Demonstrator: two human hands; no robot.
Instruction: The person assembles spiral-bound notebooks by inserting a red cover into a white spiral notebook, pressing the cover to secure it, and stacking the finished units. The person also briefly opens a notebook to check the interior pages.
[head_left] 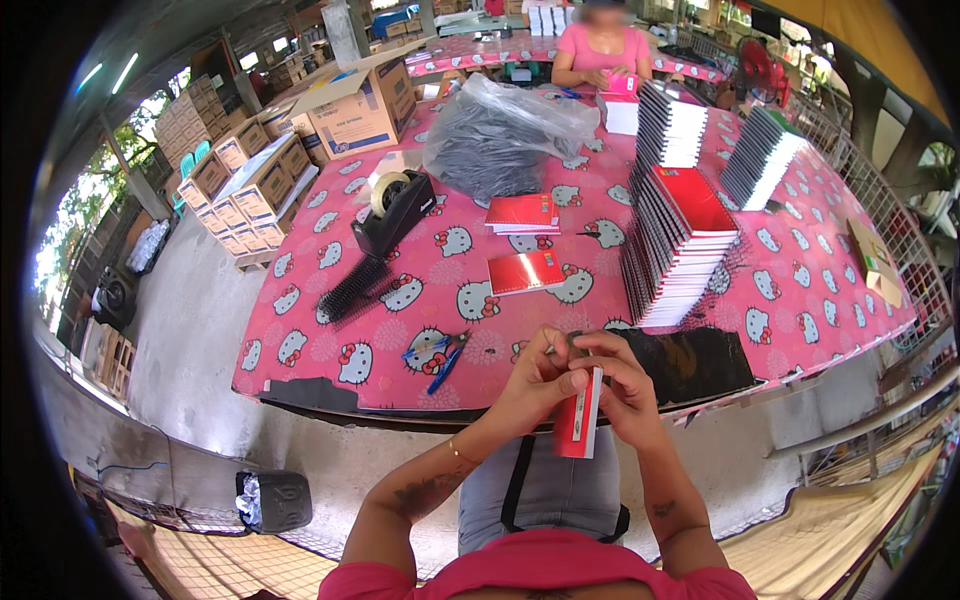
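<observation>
Between the two hands, just in front of the near edge of the table point(330, 395), a small red notebook point(579, 418) stands on its edge. The left hand point(541, 388) pinches its upper part with closed fingers, and the right hand point(622, 392) grips the other side, fingers bent around the top. It looks light and thin, a little flexible, so holding it by the edges near the spine seems safest. Beyond the notebook on the pink table lie a black mat point(690, 362), blue pens point(440, 358), more red notebooks point(527, 271) and a tall notebook stack point(680, 245). Farther left of the stack sits a tape dispenser point(393, 210).
</observation>
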